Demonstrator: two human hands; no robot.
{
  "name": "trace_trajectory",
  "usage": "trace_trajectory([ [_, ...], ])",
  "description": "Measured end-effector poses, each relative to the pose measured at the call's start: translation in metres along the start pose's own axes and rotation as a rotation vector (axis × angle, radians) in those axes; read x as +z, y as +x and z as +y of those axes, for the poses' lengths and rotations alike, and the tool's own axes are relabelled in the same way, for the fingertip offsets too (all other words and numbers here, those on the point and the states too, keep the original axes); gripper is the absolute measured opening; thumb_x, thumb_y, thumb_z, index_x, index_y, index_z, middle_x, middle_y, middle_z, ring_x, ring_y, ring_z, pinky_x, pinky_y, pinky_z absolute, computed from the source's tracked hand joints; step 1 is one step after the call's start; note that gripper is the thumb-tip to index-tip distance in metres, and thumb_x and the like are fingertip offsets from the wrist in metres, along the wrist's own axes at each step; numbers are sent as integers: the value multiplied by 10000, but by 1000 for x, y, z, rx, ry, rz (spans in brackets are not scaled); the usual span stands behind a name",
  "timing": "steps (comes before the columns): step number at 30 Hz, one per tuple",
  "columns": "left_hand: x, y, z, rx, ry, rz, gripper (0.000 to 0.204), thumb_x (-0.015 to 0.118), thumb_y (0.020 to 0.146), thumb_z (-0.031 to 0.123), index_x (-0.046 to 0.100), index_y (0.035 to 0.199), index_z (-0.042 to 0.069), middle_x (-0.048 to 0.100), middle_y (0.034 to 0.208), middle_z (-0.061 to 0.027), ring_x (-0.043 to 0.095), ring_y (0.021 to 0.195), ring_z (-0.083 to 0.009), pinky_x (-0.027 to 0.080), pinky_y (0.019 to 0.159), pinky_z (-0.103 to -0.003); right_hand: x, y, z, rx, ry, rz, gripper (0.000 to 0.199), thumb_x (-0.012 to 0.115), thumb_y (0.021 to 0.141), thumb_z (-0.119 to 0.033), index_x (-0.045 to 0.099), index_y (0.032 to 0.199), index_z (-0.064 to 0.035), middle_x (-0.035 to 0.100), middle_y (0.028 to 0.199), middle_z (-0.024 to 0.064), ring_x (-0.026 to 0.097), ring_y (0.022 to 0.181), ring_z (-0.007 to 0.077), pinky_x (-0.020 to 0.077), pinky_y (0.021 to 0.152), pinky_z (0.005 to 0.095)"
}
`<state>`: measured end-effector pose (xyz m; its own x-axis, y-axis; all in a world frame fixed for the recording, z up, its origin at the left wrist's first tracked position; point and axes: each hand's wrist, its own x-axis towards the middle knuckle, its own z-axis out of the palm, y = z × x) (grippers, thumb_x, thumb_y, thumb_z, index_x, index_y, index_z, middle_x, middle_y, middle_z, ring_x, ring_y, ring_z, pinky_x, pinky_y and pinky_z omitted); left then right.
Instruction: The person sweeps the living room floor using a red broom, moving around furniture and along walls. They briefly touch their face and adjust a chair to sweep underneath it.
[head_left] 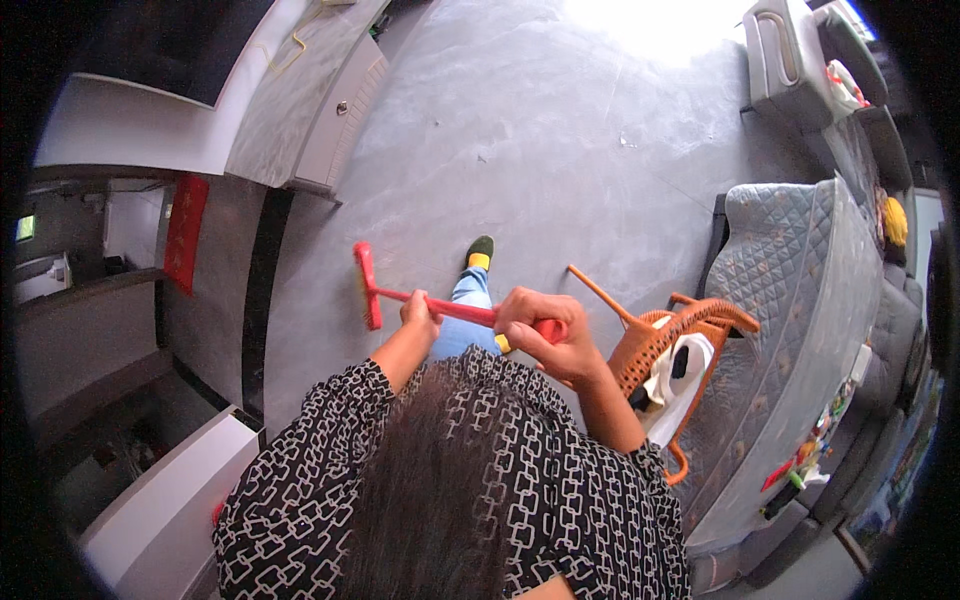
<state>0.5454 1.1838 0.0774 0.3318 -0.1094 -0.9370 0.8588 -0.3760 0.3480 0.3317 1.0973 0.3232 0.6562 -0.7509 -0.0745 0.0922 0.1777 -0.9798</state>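
Observation:
A red broom (462, 310) lies slantwise across the front of my body, its handle gripped in both hands. Lower down the handle, my left hand (421, 312) is wrapped round it. My right hand (545, 325) closes round the handle near its top end, which shows past the fingers. To the left, the broom's red head (367, 286) is over the grey floor, its bristles on the left side. Whether they touch the floor I cannot tell. My foot in a dark shoe (481, 246) with a yellow sock is ahead, between the broom head and an orange-brown chair.
The orange-brown chair (640, 350) with white cloth on it stands close on my right. Beyond it is a sofa with a quilted grey cover (780, 240). A cabinet (340, 115) stands front left. Small scraps (627, 143) lie on the grey floor (520, 150).

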Motion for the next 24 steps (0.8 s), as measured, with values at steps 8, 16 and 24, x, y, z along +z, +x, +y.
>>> trace_trajectory([
  [8,66,49,59,-297,388,-61,136,588,729,168,468,756,110,491,605,-27,496,484,-145,374,370,-272,-4,95,52,129,-13,117,180,568,824,-77,532,683,29,524,677,19,477,658,87,396,615,238],
  [16,235,-25,80,-251,334,-527,148,582,727,127,470,631,121,472,551,-5,445,432,-133,354,365,-264,-63,152,-62,-178,-321,171,135,542,666,12,460,559,21,482,556,99,498,541,211,394,578,317],
  [24,285,-111,120,-121,266,-608,183,612,767,176,485,646,122,487,579,1,466,477,-125,382,441,-264,-94,172,-131,-443,-400,-34,205,623,559,-107,440,502,-35,485,511,71,518,472,224,408,501,322],
])
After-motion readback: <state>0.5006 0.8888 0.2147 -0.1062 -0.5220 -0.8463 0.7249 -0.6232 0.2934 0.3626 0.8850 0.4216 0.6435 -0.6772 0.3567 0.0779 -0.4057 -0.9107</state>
